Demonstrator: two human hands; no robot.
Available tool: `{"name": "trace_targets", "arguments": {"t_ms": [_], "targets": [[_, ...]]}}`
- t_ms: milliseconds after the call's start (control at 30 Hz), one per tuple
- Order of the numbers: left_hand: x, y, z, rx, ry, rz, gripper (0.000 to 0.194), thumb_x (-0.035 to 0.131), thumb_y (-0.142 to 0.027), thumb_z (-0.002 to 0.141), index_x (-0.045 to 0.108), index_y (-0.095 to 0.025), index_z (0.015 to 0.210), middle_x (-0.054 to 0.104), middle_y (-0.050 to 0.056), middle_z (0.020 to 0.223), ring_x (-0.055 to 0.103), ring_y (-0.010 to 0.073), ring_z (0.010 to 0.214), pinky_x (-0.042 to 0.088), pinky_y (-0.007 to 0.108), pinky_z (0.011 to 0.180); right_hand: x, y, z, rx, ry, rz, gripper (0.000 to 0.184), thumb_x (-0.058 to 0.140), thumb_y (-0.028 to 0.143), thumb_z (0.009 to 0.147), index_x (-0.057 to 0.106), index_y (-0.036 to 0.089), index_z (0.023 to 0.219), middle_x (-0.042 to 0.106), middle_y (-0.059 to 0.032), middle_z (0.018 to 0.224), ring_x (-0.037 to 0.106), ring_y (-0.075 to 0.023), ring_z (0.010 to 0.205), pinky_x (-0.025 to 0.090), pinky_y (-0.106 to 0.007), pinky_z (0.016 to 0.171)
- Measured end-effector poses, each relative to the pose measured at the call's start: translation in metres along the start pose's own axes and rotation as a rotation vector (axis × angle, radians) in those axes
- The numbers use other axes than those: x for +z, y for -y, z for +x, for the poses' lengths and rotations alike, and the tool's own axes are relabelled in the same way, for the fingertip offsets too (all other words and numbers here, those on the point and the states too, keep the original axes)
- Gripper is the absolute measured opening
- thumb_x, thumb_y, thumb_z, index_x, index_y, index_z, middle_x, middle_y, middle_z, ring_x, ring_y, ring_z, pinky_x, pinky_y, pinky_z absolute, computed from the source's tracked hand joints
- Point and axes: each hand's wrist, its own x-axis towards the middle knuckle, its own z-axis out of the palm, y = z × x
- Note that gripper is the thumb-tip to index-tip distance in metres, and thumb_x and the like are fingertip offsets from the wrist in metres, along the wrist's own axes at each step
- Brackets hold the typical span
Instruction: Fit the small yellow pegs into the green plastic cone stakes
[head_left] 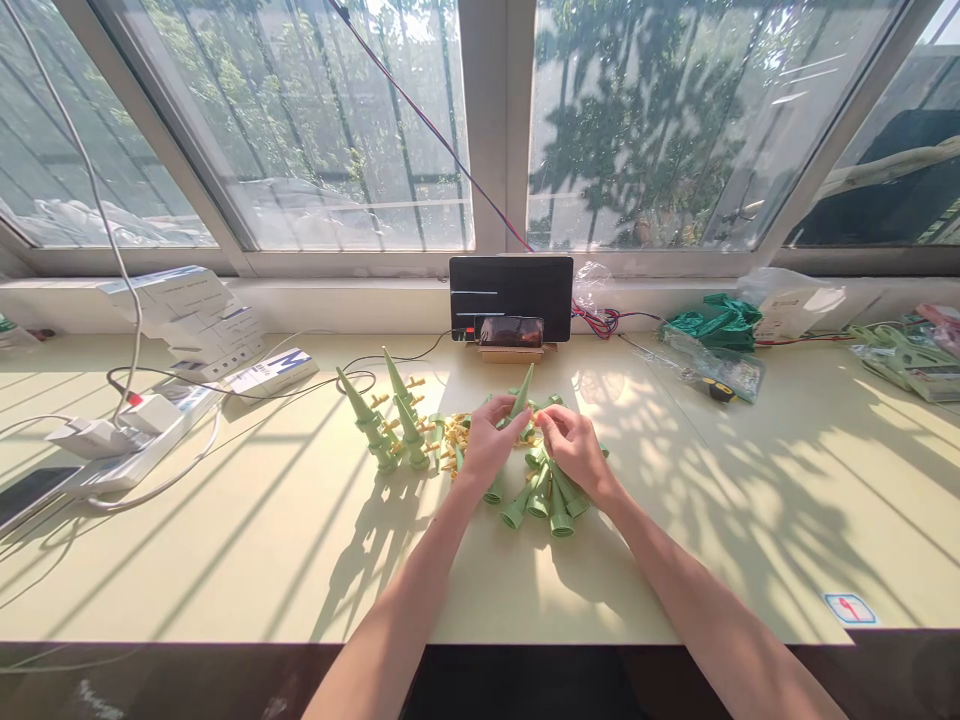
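My left hand [493, 432] is closed around a green plastic watering spike [522, 390], its pointed tip up. Close beside it, my right hand [574, 445] pinches a small orange-yellow valve piece [537, 418] against the spike's side; the fingers partly hide it. Under and in front of my right hand lies a pile of green spikes [538, 497], their round open ends toward me. Several loose yellow valve pieces [456, 432] are heaped left of my left hand. Farther left, green spikes with yellow pieces fitted [409, 425] stand upright, tips up.
A tablet [511, 285] and a phone [510, 331] on a stand are at the back. White boxes [202, 315], a power strip [150, 450] and cables occupy the left. At right are a green bag [716, 322], a yellow-black tool [718, 389] and plastic packets [911, 360].
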Motion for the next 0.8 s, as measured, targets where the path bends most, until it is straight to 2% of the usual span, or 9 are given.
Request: {"name": "trace_targets", "arguments": {"t_ms": [233, 367, 500, 633, 800], "targets": [[0.0024, -0.0046, -0.0014, 0.02, -0.018, 0.018, 0.025, 0.075, -0.039, 0.077, 0.071, -0.018, 0.09, 0.072, 0.007, 0.091, 0.066, 0.0206, 0.087, 0.048, 0.025, 0.061, 0.001, 0.0006, 0.0012, 0.016, -0.004, 0.026, 0.039, 0.049, 0.05, 0.097, 0.056, 0.021, 0.073, 0.046, 0.0029, 0.055, 0.041, -0.0128, 0.05, 0.033, -0.026, 0.049], [0.0018, -0.0038, -0.0015, -0.021, -0.044, 0.005, 0.026, 0.076, -0.04, 0.077, 0.071, -0.018, 0.09, 0.072, 0.007, 0.09, 0.064, 0.0197, 0.086, 0.046, 0.024, 0.06, 0.003, 0.0005, 0.0008, 0.006, -0.004, 0.056, 0.038, 0.049, 0.051, 0.097, 0.058, 0.02, 0.076, 0.053, 0.001, 0.062, 0.048, -0.0135, 0.054, 0.037, -0.025, 0.051], [0.0006, -0.0006, -0.0001, -0.065, -0.037, -0.067, 0.029, 0.078, -0.041, 0.075, 0.072, -0.018, 0.09, 0.071, 0.006, 0.09, 0.06, 0.0155, 0.075, 0.044, 0.024, 0.056, 0.0047, -0.0028, 0.0014, -0.023, 0.003, 0.069, 0.032, 0.052, 0.048, 0.096, 0.063, 0.019, 0.087, 0.065, -0.0026, 0.076, 0.06, -0.0161, 0.064, 0.043, -0.025, 0.057], [0.0006, -0.0001, 0.0017, -0.11, -0.041, -0.142, 0.033, 0.082, -0.042, 0.07, 0.073, -0.017, 0.09, 0.07, 0.006, 0.091, 0.057, 0.0137, 0.071, 0.044, 0.024, 0.055, 0.0057, -0.007, 0.0019, -0.04, 0.016, 0.048, 0.029, 0.053, 0.046, 0.096, 0.065, 0.019, 0.092, 0.067, -0.0029, 0.079, 0.06, -0.0152, 0.06, 0.042, -0.025, 0.054], [0.0003, -0.0026, 0.003, -0.177, -0.042, -0.197, 0.042, 0.084, -0.048, 0.067, 0.074, -0.016, 0.091, 0.07, 0.007, 0.091, 0.058, 0.0148, 0.073, 0.046, 0.026, 0.057, 0.0067, -0.0082, 0.0012, -0.074, 0.018, 0.016, 0.027, 0.054, 0.043, 0.096, 0.065, 0.019, 0.089, 0.068, -0.0023, 0.078, 0.058, -0.0142, 0.059, 0.041, -0.025, 0.054]]}}
